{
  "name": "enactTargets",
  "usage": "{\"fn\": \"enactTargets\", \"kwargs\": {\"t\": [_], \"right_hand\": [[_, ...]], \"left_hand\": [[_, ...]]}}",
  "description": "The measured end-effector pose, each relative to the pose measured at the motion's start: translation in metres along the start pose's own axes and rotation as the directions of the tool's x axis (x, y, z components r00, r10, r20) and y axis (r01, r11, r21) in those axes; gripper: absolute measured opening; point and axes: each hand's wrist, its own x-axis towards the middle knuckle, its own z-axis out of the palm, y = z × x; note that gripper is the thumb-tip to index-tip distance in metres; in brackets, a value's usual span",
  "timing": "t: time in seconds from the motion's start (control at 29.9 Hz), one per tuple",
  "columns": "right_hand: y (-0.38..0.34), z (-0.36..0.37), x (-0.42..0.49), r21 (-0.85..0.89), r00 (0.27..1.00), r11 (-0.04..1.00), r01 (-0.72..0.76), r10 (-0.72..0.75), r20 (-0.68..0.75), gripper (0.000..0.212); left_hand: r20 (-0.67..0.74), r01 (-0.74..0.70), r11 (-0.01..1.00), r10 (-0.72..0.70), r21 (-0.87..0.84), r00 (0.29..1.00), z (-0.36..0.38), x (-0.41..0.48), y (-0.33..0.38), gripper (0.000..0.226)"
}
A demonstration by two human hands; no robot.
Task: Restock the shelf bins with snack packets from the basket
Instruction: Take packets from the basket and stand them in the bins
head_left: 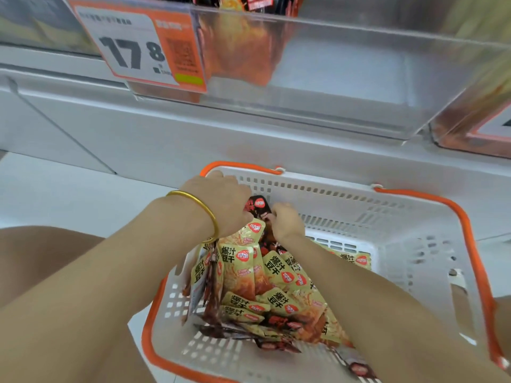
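Observation:
A white plastic basket (392, 236) with orange handles sits on the floor below the shelf. Several yellow snack packets (243, 269) and dark red ones are piled in its left half. My left hand (221, 200), with a gold bangle on the wrist, reaches into the basket's far left corner and grips a bunch of packets. My right hand (286, 219) pinches a dark packet (258, 205) held upright between the two hands. Above, a clear shelf bin (345, 87) holds dark orange packets (243, 51) at its left and back.
An orange and white price tag (138, 48) reading 17.8 hangs on the bin's front left. A white shelf base (138, 134) runs behind the basket. Another bin (475, 128) shows at the right edge. My bare knee (41, 252) is at the left.

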Motion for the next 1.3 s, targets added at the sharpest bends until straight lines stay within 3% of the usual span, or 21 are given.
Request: {"fn": "enactTargets", "kwargs": {"t": [0.07, 0.17, 0.23, 0.33, 0.4, 0.43, 0.53, 0.63, 0.67, 0.7, 0.73, 0.77, 0.83, 0.9, 0.97, 1.04, 1.14, 1.3], "right_hand": [[0.005, -0.027, -0.015, 0.049, 0.987, 0.991, 0.122, -0.116, -0.11, 0.016], [0.008, -0.08, -0.043, 0.162, 0.97, 0.961, 0.223, -0.202, -0.137, 0.016], [0.002, -0.109, -0.063, 0.273, 0.975, 0.936, 0.223, -0.207, -0.086, 0.018], [-0.019, -0.139, -0.091, 0.513, 0.978, 0.839, 0.184, -0.207, -0.012, 0.018], [-0.035, -0.16, -0.109, 0.655, 0.967, 0.743, 0.139, -0.244, 0.07, 0.005], [-0.043, -0.171, -0.115, 0.699, 0.957, 0.702, 0.132, -0.275, 0.096, 0.01], [-0.075, -0.214, -0.136, 0.716, 0.923, 0.67, 0.194, -0.371, 0.098, 0.015], [-0.109, -0.258, -0.145, 0.731, 0.924, 0.63, 0.262, -0.381, -0.003, 0.015], [-0.12, -0.271, -0.146, 0.744, 0.927, 0.599, 0.296, -0.367, -0.074, 0.011], [-0.131, -0.284, -0.142, 0.755, 0.923, 0.558, 0.344, -0.347, -0.164, 0.009], [-0.142, -0.294, -0.139, 0.761, 0.914, 0.518, 0.391, -0.317, -0.253, 0.011], [-0.152, -0.301, -0.13, 0.756, 0.898, 0.487, 0.437, -0.286, -0.335, 0.016], [-0.168, -0.307, -0.107, 0.704, 0.86, 0.495, 0.508, -0.252, -0.444, 0.027], [-0.18, -0.303, -0.085, 0.592, 0.842, 0.618, 0.518, -0.243, -0.482, 0.038], [-0.183, -0.293, -0.067, 0.342, 0.832, 0.822, 0.455, -0.256, -0.492, 0.039], [-0.182, -0.284, -0.056, 0.029, 0.82, 0.947, 0.318, -0.26, -0.511, 0.037], [-0.183, -0.281, -0.051, -0.114, 0.829, 0.973, 0.202, -0.232, -0.509, 0.034], [-0.19, -0.28, -0.04, -0.074, 0.891, 0.989, 0.132, -0.151, -0.427, 0.035]], "left_hand": [[0.005, 0.018, 1.0, -0.018, -0.025, 1.0, 0.001, 0.001, -0.001, 0.041], [-0.093, 0.047, 0.988, -0.061, -0.145, 0.994, -0.002, 0.008, -0.003, 0.032], [-0.153, 0.025, 0.945, -0.079, -0.326, 0.985, -0.01, 0.01, -0.001, 0.037], [-0.244, -0.083, 0.803, -0.079, -0.59, 0.967, -0.028, 0.001, 0.003, 0.042], [-0.385, -0.204, 0.762, -0.064, -0.615, 0.921, -0.04, -0.009, 0.001, 0.033], [-0.465, -0.267, 0.748, -0.063, -0.607, 0.883, -0.046, -0.016, -0.003, 0.03], [-0.697, -0.486, 0.653, -0.092, -0.581, 0.711, -0.068, -0.039, -0.015, 0.023], [-0.866, -0.724, 0.476, -0.25, -0.499, 0.433, -0.086, -0.056, -0.027, 0.035], [-0.892, -0.738, 0.505, -0.31, -0.447, 0.329, -0.089, -0.057, -0.033, 0.036], [-0.912, -0.696, 0.599, -0.346, -0.397, 0.222, -0.092, -0.056, -0.04, 0.036], [-0.928, -0.6, 0.714, -0.343, -0.36, 0.147, -0.093, -0.054, -0.049, 0.037], [-0.94, -0.494, 0.803, -0.32, -0.334, 0.115, -0.094, -0.051, -0.056, 0.039], [-0.953, -0.336, 0.893, -0.267, -0.3, 0.142, -0.092, -0.041, -0.067, 0.043], [-0.946, -0.246, 0.925, -0.238, -0.289, 0.22, -0.088, -0.033, -0.069, 0.048], [-0.923, -0.171, 0.938, -0.242, -0.301, 0.298, -0.084, -0.026, -0.066, 0.051], [-0.913, -0.14, 0.941, -0.252, -0.309, 0.32, -0.084, -0.023, -0.064, 0.05], [-0.922, -0.153, 0.937, -0.262, -0.313, 0.284, -0.083, -0.021, -0.063, 0.045], [-0.918, -0.158, 0.931, -0.276, -0.328, 0.284, -0.083, -0.021, -0.06, 0.044]]}}
